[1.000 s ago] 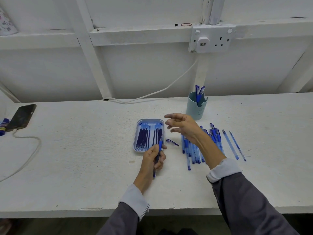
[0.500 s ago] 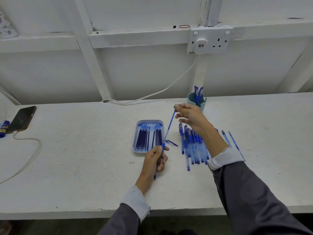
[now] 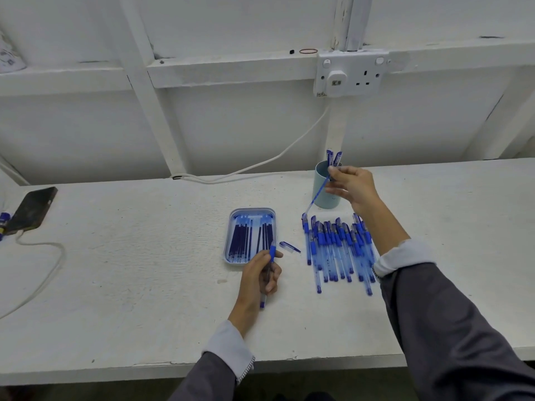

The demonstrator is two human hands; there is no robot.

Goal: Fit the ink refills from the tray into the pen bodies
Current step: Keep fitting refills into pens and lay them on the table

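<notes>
Long white table (image 3: 115,256) runs wall to wall, front edge nearest the person. Open top stretches from the tray left to a dark phone (image 3: 31,208) w/ its cable by the far L end, and again R of the pens.

Heap of pen bodies (image 3: 338,250) lies R of centre, roughly parallel, blue grips toward the wall, tail ends well short of the front edge. R forearm crosses over the heap's R side.

Pale blue tray (image 3: 252,211) sits just L of the heap, a narrow strip of table btwn them. Dark ink refills (image 3: 243,238) lie lengthwise inside, in two bunches.

Light blue cup (image 3: 320,180) stands behind the heap, near the back edge, two blue caps poking out on top.

L hand (image 3: 260,273) sits at the tray's near R corner, fingers wrapped round a pen body (image 3: 271,253): grip end points to the tray, tail sticks out below the palm.

R hand (image 3: 353,183) is raised in front of the cup, thumb and fingertips pinching the top of a slim blue piece (image 3: 318,192). It slants down-left, lower tip near the heap's far L end. Refill or body: can't tell.

One loose cap (image 3: 289,246) lies btwn tray and heap, touching neither.
</notes>
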